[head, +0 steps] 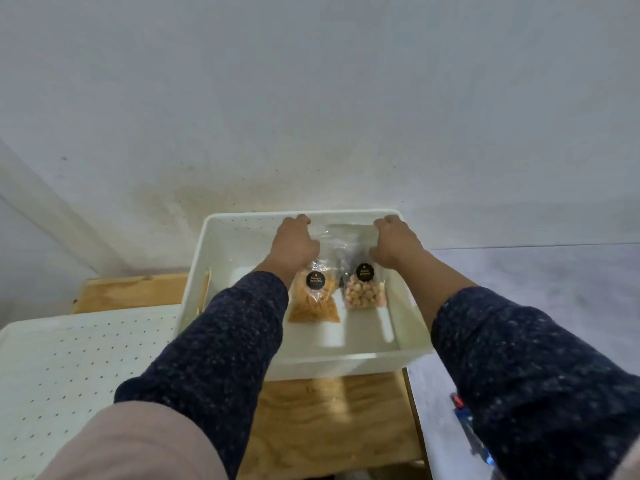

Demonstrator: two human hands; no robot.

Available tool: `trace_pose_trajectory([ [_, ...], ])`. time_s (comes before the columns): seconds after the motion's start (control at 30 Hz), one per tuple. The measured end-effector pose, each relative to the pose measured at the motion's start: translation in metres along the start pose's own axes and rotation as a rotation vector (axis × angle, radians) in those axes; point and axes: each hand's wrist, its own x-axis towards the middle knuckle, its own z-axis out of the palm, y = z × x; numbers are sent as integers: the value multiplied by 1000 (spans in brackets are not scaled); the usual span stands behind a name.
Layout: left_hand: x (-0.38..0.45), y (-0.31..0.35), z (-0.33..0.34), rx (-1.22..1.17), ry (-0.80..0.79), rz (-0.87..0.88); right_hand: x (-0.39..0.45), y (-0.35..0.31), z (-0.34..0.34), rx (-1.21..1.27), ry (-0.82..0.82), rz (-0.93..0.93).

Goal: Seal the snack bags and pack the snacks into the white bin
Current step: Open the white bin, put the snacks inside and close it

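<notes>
Inside the white perforated plastic bin [228, 237], left hand [294, 242] and right hand [394, 242] each close their grip on a clear plastic snack bag [341, 233] above two sealed bags

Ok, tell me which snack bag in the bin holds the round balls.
The right bag, near the right hand. It holds pale round balls; the left bag holds orange-brown strips. Both lie in the white bin.
</notes>
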Motion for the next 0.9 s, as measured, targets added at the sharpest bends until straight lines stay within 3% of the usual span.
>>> trace_pose_trajectory([
  [0.2,-19,51,-14,209,49,91,-20,9,-46,-69,120,-102],
  [0.4,-50,101,-7,255,125,170,-49,52,-80,-79,213,-199],
  [0.9,-161,203,104,254,78,157,-136,211,-80,-63,159,-232],
])
